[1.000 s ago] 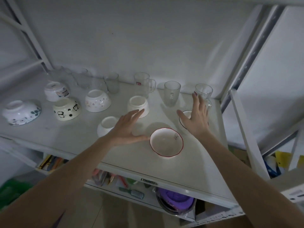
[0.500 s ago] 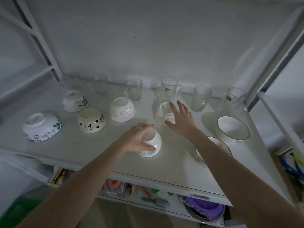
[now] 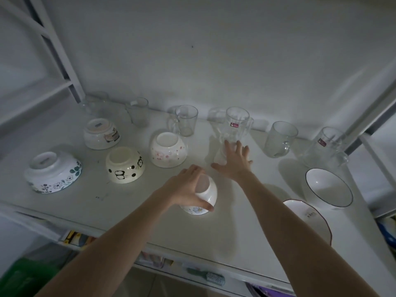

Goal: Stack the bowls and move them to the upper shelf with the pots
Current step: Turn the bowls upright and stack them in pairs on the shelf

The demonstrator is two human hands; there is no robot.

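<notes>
Nearest on the white shelf (image 3: 120, 213), toward the right, sits an upright red-rimmed bowl (image 3: 310, 221), partly hidden by the right forearm. Just beyond it, farther right, stands an upright dark-rimmed bowl (image 3: 329, 189). Near the middle, the left hand (image 3: 188, 189) grips a small floral bowl (image 3: 203, 198) that is tipped on its side, with the fingers curled over its base and the thumb pressed against its lower rim. A little farther and to the right, the right hand (image 3: 233, 161) lies with its fingers spread and nearly straight over an upturned white bowl (image 3: 219, 157); most of that bowl is hidden, and whether the fingers close on it cannot be told.

To the left, four more bowls sit upside down: a leaf-patterned bowl (image 3: 53, 172) at the far left, a panda bowl (image 3: 125, 165), a pink-speckled bowl (image 3: 168, 150) and, behind them, a cartoon-print bowl (image 3: 100, 133). Along the wall at the back runs a row of clear glass mugs (image 3: 236, 125). Below the shelf's near edge, a lower shelf (image 3: 205, 277) holds blurred, colourful items.
</notes>
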